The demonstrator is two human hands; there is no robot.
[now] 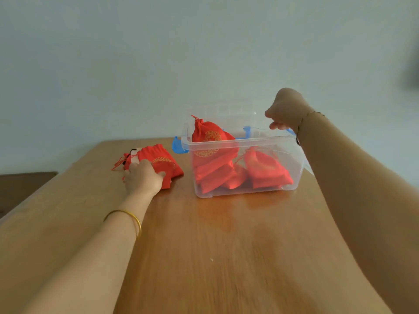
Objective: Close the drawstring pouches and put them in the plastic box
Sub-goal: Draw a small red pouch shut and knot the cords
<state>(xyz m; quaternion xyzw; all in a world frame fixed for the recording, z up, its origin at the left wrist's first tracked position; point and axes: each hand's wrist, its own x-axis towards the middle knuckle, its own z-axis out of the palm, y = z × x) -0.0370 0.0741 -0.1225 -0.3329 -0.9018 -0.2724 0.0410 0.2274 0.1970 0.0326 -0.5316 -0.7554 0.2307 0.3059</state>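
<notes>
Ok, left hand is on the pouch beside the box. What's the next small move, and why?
Probably grip that pouch with the left hand and bring the right hand over to pull its strings: it lies on the table, outside the box, its mouth looking wide, and the right hand shows no pouch.
</notes>
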